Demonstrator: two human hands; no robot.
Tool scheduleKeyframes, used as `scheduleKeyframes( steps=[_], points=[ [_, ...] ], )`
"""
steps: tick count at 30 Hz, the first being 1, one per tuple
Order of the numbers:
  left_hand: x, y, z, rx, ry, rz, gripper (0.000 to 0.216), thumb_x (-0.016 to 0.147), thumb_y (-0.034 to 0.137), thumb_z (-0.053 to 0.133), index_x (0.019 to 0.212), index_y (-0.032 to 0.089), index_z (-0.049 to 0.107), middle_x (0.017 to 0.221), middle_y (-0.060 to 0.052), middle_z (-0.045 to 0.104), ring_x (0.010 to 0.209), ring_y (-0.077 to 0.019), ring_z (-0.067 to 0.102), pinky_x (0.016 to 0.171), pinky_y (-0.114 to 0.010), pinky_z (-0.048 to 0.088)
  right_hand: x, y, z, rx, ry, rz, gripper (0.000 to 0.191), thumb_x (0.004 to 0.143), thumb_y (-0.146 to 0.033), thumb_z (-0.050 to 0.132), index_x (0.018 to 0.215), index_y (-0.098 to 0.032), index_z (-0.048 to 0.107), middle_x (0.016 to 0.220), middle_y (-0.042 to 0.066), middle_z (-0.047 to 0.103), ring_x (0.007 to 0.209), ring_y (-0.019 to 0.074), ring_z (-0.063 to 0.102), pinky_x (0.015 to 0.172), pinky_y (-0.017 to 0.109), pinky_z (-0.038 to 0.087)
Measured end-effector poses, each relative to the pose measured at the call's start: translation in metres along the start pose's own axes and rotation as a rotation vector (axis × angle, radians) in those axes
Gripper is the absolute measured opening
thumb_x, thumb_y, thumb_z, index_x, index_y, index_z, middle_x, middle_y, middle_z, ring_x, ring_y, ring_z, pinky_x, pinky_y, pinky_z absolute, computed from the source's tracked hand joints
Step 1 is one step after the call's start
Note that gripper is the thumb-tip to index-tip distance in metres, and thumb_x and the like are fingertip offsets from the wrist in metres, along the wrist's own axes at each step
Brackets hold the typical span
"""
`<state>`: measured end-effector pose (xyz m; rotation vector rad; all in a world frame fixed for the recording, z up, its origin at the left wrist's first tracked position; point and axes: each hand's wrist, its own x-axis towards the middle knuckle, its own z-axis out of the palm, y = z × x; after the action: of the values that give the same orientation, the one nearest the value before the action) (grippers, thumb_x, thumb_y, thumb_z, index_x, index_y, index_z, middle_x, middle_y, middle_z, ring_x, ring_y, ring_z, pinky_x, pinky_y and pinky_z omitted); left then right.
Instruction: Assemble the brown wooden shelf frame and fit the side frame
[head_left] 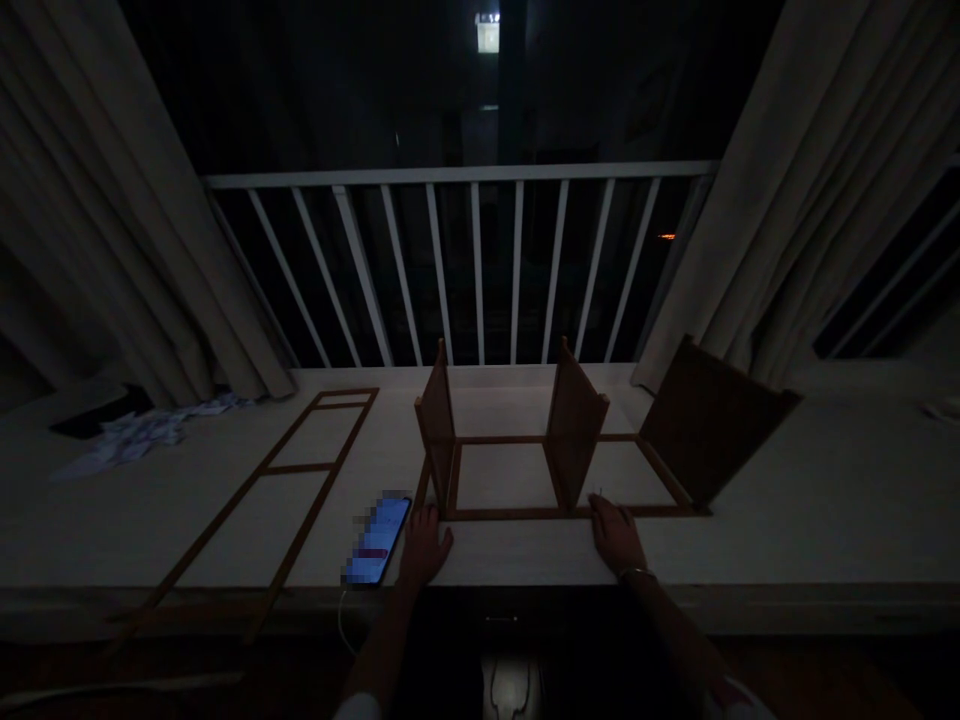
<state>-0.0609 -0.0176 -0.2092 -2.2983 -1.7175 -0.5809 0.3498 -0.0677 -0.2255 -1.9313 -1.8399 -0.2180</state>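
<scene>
A wooden frame [510, 514] lies flat on the pale ledge, with three upright wooden panels standing along it: a left panel [436, 430], a middle panel [576, 425] and a wide, dark right panel [712, 425]. My left hand [425, 548] rests at the frame's front left end, fingers lying over the wood and thumb held apart. At the front rail, just right of the middle panel's foot, my right hand [616, 535] has its fingers closed on the frame. A tiny thin tip shows by those fingers; the dim light hides what it is.
A lit phone [379, 540] with a white cable [343, 625] lies left of my left hand. Farther left, a ladder-like wooden frame [300, 468] overhangs the ledge's front edge. Crumpled papers [142, 435] lie near the left curtain [150, 220]. White railings [476, 270] stand behind.
</scene>
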Motion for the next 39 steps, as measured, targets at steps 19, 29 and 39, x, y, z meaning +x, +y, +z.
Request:
scheduleKeyframes(
  steps=[19, 29, 39],
  points=[
    [0.0016, -0.0040, 0.0052, -0.084, -0.010, -0.001, 0.041, 0.079, 0.033, 0.037, 0.112, 0.010, 0.044, 0.112, -0.015, 0.049, 0.107, -0.0266, 0.041, 0.088, -0.044, 0.032, 0.0009, 0.0025, 0.0066, -0.011, 0.018, -0.007, 0.041, 0.084, -0.022, 0.026, 0.121, -0.019, 0.044, 0.118, 0.009, 0.054, 0.111, 0.0191, 0.045, 0.098, 0.041, 0.020],
    [0.0057, -0.0024, -0.0008, -0.100, -0.020, -0.005, 0.035, 0.079, 0.027, 0.038, 0.110, 0.012, 0.047, 0.112, -0.014, 0.047, 0.105, -0.0253, 0.042, 0.087, -0.043, 0.033, 0.0020, 0.0031, 0.0089, -0.017, 0.022, -0.012, 0.041, 0.084, -0.022, 0.026, 0.120, -0.019, 0.045, 0.119, 0.009, 0.053, 0.111, 0.0193, 0.045, 0.098, 0.041, 0.020],
    [0.0037, -0.0012, -0.0029, -0.115, -0.012, -0.010, 0.033, 0.080, 0.028, 0.037, 0.108, 0.013, 0.046, 0.110, -0.013, 0.047, 0.105, -0.0249, 0.041, 0.087, -0.042, 0.033, 0.0009, 0.0015, 0.0048, -0.015, 0.016, -0.018, 0.041, 0.085, -0.022, 0.025, 0.121, -0.019, 0.044, 0.119, 0.008, 0.053, 0.113, 0.0188, 0.043, 0.098, 0.040, 0.020]
  ],
)
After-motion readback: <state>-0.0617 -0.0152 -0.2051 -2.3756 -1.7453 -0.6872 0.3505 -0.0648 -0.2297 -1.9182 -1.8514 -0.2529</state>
